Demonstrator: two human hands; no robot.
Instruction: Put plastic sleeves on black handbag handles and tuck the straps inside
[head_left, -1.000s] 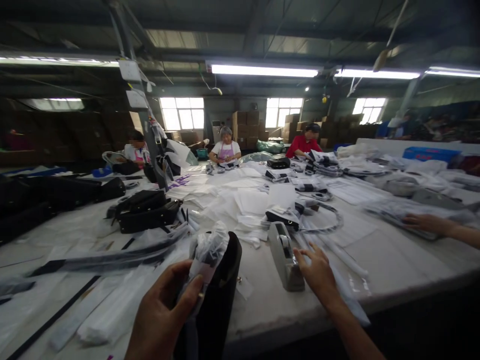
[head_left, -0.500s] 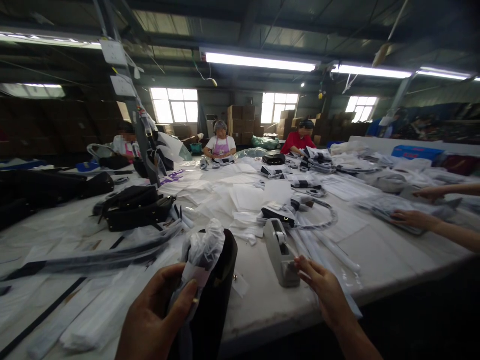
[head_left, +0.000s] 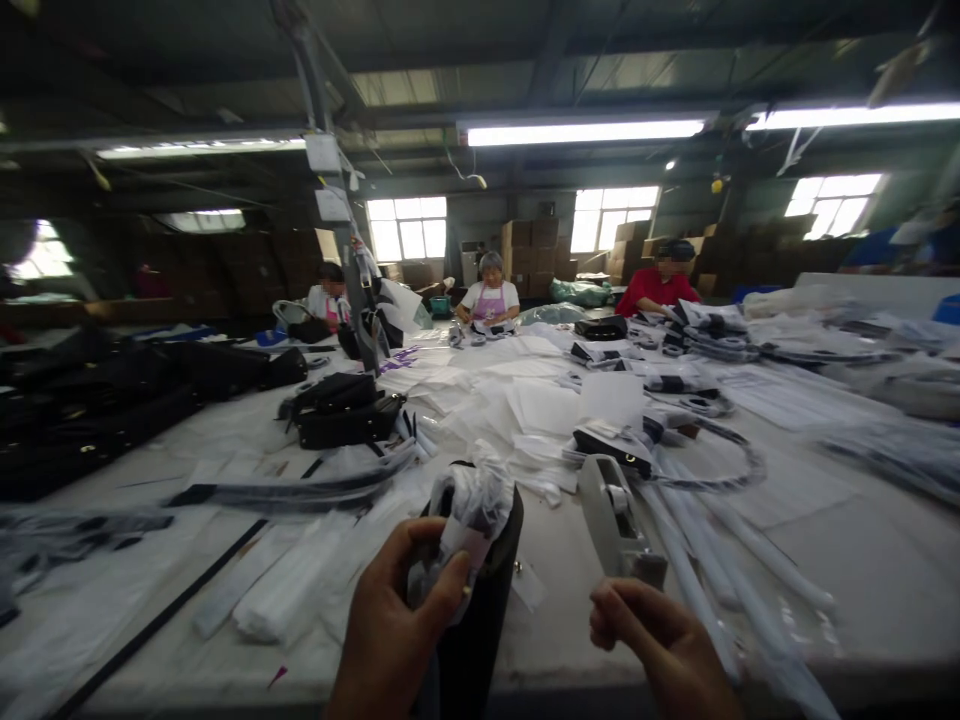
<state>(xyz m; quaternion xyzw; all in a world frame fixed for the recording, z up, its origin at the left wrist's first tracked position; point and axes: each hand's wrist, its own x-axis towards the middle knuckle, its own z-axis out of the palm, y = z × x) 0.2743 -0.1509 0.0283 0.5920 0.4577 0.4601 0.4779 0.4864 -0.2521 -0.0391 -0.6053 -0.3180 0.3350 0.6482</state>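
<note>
My left hand (head_left: 394, 625) is closed round a crumpled clear plastic wrap (head_left: 469, 505) and a black bag part (head_left: 480, 600) that stands upright at the near table edge. My right hand (head_left: 660, 650) is curled shut in a pinch just in front of a grey tape dispenser (head_left: 615, 515); what it pinches is too small to make out. The dispenser sits on the white table (head_left: 825, 540) a little beyond my fingers.
Black bags (head_left: 341, 410) and long plastic-wrapped straps (head_left: 300, 490) lie left of centre. White sheets (head_left: 540, 400) and wrapped parts cover the middle. Rolled white tubes (head_left: 735, 560) lie right of the dispenser. Three people sit at the far end.
The view swung to the left, so the co-worker's hands at the right left the frame. My right hand pulled back from the dispenser toward me and curled into a pinch.
</note>
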